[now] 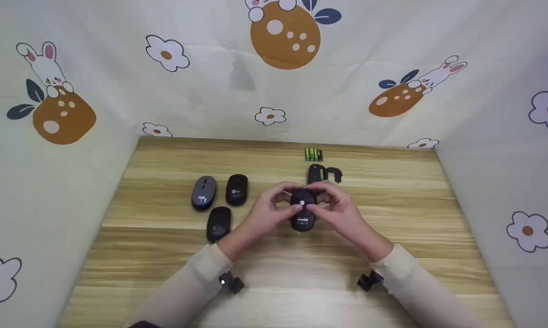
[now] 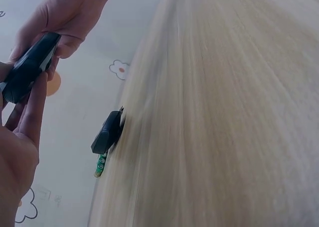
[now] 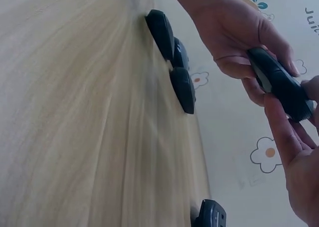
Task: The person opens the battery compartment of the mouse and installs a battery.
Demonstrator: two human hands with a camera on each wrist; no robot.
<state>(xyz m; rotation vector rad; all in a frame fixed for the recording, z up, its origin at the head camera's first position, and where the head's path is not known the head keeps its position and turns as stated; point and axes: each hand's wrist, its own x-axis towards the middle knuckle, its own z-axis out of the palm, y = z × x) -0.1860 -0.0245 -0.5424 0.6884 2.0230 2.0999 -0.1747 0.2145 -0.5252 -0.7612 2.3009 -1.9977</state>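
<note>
Between both hands, above the wooden table, is a black computer mouse (image 1: 303,222) with a pale round spot and a small white label on its upward side. My left hand (image 1: 270,207) grips its left side, thumb on the upper face and fingers along the far edge. From the right, my right hand (image 1: 340,207) holds it the same way, the two thumbs close together. In the left wrist view the mouse (image 2: 32,67) appears edge-on between the hands. Just beyond the hands lies another black mouse (image 1: 317,172) with its compartment exposed, beside a loose black cover (image 1: 334,174).
Several green batteries (image 1: 314,154) stand in a row near the table's back edge. To the left lie a grey mouse (image 1: 204,193), a black mouse (image 1: 237,189) and a nearer black mouse (image 1: 218,224). Patterned cloth (image 1: 210,100) surrounds the table's back and sides.
</note>
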